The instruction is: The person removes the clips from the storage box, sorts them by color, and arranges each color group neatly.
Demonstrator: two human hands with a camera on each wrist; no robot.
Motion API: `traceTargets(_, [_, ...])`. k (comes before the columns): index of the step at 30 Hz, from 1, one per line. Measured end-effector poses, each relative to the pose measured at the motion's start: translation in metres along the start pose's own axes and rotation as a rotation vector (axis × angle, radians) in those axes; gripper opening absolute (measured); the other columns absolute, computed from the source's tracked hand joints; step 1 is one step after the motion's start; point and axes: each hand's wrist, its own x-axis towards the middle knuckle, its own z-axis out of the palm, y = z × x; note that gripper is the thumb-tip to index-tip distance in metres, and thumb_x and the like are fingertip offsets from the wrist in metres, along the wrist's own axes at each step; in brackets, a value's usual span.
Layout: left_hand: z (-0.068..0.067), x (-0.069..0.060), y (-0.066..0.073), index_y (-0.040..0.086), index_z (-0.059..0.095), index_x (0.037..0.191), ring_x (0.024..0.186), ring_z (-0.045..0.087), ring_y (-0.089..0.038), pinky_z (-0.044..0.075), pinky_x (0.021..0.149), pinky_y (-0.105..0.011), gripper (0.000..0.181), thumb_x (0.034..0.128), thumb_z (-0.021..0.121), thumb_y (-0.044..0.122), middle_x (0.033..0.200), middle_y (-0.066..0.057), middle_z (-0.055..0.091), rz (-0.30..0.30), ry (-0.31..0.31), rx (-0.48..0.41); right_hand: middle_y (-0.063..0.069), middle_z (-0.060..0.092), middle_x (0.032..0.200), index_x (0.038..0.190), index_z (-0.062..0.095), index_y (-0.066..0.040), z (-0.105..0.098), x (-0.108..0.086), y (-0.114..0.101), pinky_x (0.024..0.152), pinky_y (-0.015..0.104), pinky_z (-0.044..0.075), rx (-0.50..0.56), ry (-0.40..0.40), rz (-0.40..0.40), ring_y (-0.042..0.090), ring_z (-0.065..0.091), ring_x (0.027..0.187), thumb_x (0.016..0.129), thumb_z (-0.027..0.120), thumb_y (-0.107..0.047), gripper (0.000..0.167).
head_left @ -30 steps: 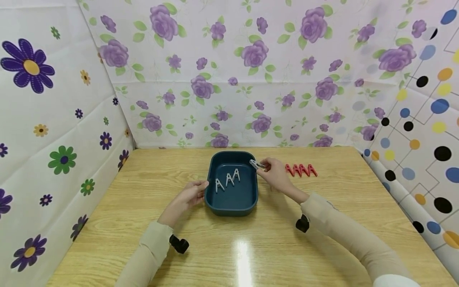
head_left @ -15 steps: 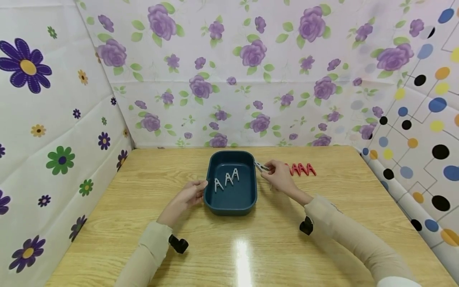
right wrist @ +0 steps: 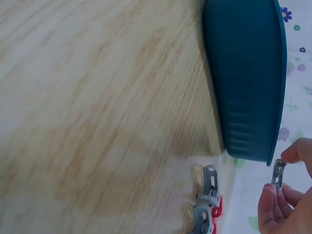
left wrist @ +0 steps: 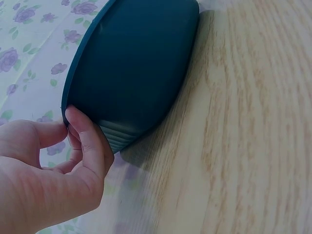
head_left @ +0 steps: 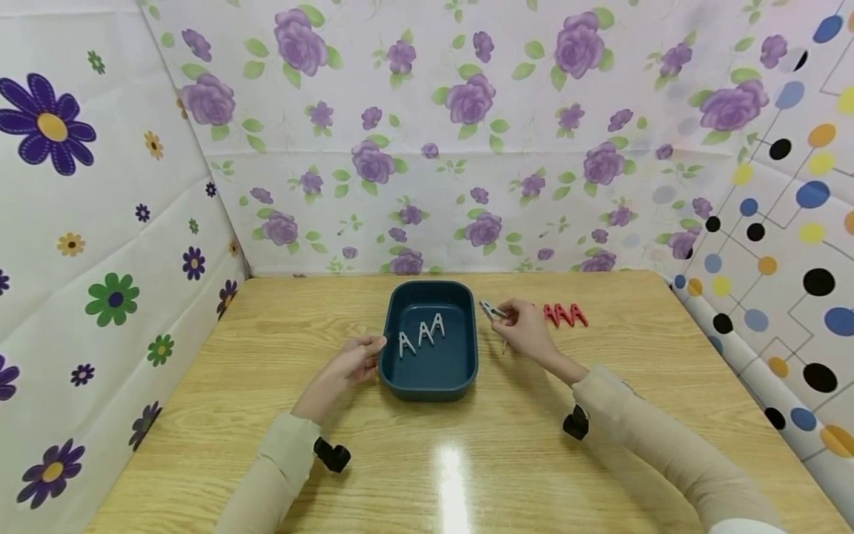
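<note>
My left hand [head_left: 350,361] pinches the left rim of a dark teal plastic bin [head_left: 443,374], thumb on top and fingers against its side in the left wrist view. Three light grey clothespins [head_left: 406,345] lie on the bin's floor. Just outside the bin's right wall, my right hand [head_left: 527,332] pinches another grey clothespin [head_left: 490,309] between thumb and fingers. In the right wrist view this held clothespin [right wrist: 278,174] is near the bin's rim, above the table. Grey clothespins [right wrist: 210,183] lie on the table below that hand, mostly hidden by it in the head view.
A row of red clothespins [head_left: 565,315] lies on the wooden table [head_left: 320,311] right of the bin, partly covered by my right hand. Flower-patterned cloth [head_left: 414,148] hangs behind the table, with patterned sheets at both sides.
My right hand has moved right, carrying the grey clothespin from over the bin's right rim to outside it. The left hand stays on the bin, which looks still.
</note>
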Motion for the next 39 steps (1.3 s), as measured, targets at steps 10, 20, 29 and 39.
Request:
traceTargets(10, [-0.002,0.001,-0.003,-0.007,0.041,0.136,0.066,0.058,-0.007,0.048,0.058,-0.019,0.045,0.1018,0.051,0.021,0.080,0.002,0.062,-0.001,-0.011,-0.007,0.011,0.067,0.085,0.105,0.067,-0.002,-0.007,-0.006,0.008,0.059,0.025,0.044,-0.028,-0.007,0.042,0.017,0.056,0.068,0.084,0.070,-0.017,0.026])
traceTargets(20, [-0.002,0.002,-0.005,-0.007,0.044,0.132,0.067,0.058,-0.008,0.048,0.059,-0.020,0.041,0.1017,0.050,0.020,0.080,0.001,0.062,-0.004,-0.013,-0.006,0.017,0.069,0.092,0.106,0.067,0.000,-0.007,-0.009,0.018,0.059,0.026,0.047,-0.051,-0.025,0.065,0.019,0.060,0.071,0.085,0.071,-0.020,0.029])
traceTargets(29, [-0.002,0.002,-0.004,-0.006,0.043,0.132,0.068,0.058,-0.008,0.048,0.059,-0.019,0.043,0.1010,0.053,0.022,0.082,0.001,0.062,0.000,-0.004,-0.008,0.015,0.069,0.093,0.107,0.067,-0.002,-0.012,-0.011,0.024,0.063,0.029,0.050,-0.063,-0.008,0.096,0.022,0.064,0.077,0.086,0.070,-0.021,0.029])
traceTargets(39, [-0.001,0.001,-0.002,-0.006,0.043,0.133,0.069,0.057,-0.008,0.048,0.060,-0.019,0.043,0.1014,0.052,0.022,0.084,0.001,0.062,-0.001,-0.004,0.006,0.016,0.068,0.093,0.110,0.066,-0.001,-0.023,-0.013,0.024,0.059,0.028,0.049,-0.025,0.000,0.093,0.022,0.062,0.076,0.089,0.067,-0.020,0.028])
